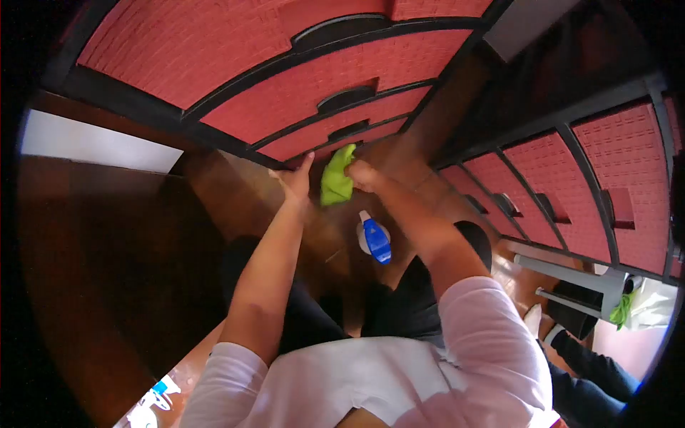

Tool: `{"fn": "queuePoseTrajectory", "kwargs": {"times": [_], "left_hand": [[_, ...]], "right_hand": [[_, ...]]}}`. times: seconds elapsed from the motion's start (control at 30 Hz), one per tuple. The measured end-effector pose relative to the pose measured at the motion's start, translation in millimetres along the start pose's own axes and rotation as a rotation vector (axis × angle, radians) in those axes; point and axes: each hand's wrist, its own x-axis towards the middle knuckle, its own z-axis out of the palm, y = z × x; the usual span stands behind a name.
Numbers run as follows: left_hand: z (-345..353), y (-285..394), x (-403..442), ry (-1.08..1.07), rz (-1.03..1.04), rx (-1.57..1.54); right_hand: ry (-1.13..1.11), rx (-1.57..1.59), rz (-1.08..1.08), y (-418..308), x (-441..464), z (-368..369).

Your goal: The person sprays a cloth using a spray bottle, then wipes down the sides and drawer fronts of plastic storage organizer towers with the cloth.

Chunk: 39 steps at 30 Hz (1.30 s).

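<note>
Low in front of a red drawer unit (pixel 307 118) with a black frame, my right hand (pixel 362 175) is closed on a bright green cloth (pixel 337 178). The cloth hangs bunched beside the lowest drawer. My left hand (pixel 294 182) is left of the cloth, thumb and fingers apart, by the lower edge of the unit; whether it touches the frame I cannot tell. A blue bottle (pixel 378 242) with a pale nozzle is on the floor between my knees. Something white and round shows behind it.
A second red drawer unit (pixel 556 192) stands on the right. Beyond it are a grey frame (pixel 571 278) and a white bag (pixel 653 303). Another person's dark-clothed legs (pixel 592 371) are at the lower right. A dark brown panel (pixel 107 264) fills the left side.
</note>
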Motion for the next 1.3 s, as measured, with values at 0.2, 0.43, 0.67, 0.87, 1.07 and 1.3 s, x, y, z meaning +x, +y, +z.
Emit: {"fn": "queuePoseTrajectory", "kwargs": {"times": [0.2,0.43,0.67,0.87,1.07,1.3], "left_hand": [[-35.4,3.1,22.7,-0.332,-0.514,-0.403],[-40.9,57.9,7.2,-0.427,-0.399,-0.192],[-45.6,82.1,12.2,-0.356,-0.125,-0.285],[-40.3,84.5,2.7,-0.315,-0.107,-0.228],[-42.5,87.4,2.1,-0.32,-0.078,-0.201],[-42.0,80.2,3.8,-0.336,-0.024,-0.204]], "right_hand": [[0.057,0.257,0.243,-38.1,0.6,58.9],[-0.063,0.351,0.143,-35.9,-11.6,52.7],[1.264,0.302,-0.528,-48.5,17.4,-67.2],[0.719,-0.318,-0.345,-17.8,16.2,19.5],[0.372,-0.392,-0.28,-20.4,-1.2,21.3],[0.063,-0.455,0.038,-48.2,-28.7,-5.1]]}}
